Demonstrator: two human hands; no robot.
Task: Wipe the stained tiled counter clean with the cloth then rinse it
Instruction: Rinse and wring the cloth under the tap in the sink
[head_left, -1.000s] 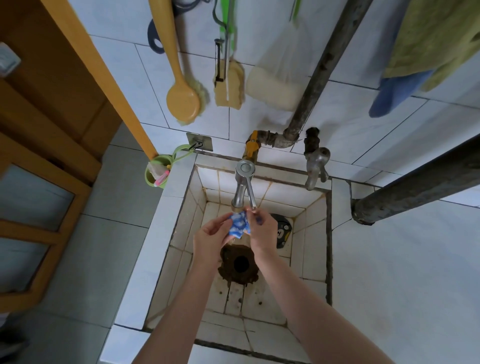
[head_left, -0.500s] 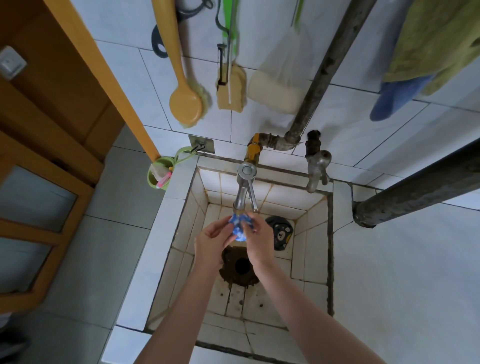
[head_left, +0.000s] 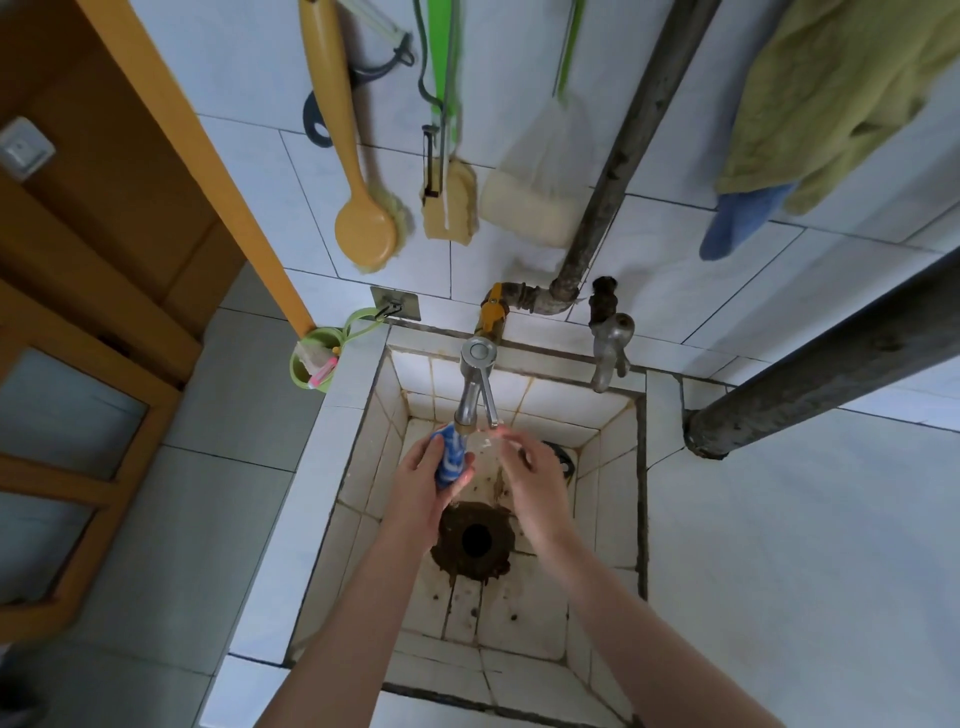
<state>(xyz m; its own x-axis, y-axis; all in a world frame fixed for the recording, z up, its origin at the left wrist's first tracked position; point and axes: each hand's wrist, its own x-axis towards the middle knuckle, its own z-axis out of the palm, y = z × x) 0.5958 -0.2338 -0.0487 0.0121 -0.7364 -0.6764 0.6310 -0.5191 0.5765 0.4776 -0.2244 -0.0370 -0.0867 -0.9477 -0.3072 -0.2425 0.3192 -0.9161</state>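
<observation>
Plainly, left hand (head_left: 420, 486) grips blue cloth (head_left: 451, 458) under tap (head_left: 471, 397); right hand (head_left: 536, 480) — fingers loose.

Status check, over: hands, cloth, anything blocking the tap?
Left hand grips cloth under tap spout. Right hand off cloth, relaxed by tap lever; contact unclear. Nothing between cloth and spout.

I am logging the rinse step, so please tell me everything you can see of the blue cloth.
The cloth is blue with a white pattern, soft-looking, bunched into a narrow upright roll. The left hand grips it, fingers curled round it. Its top sits just under the spout of the steel tap, above the tiled sink. The right hand is beside it, not touching.
</observation>
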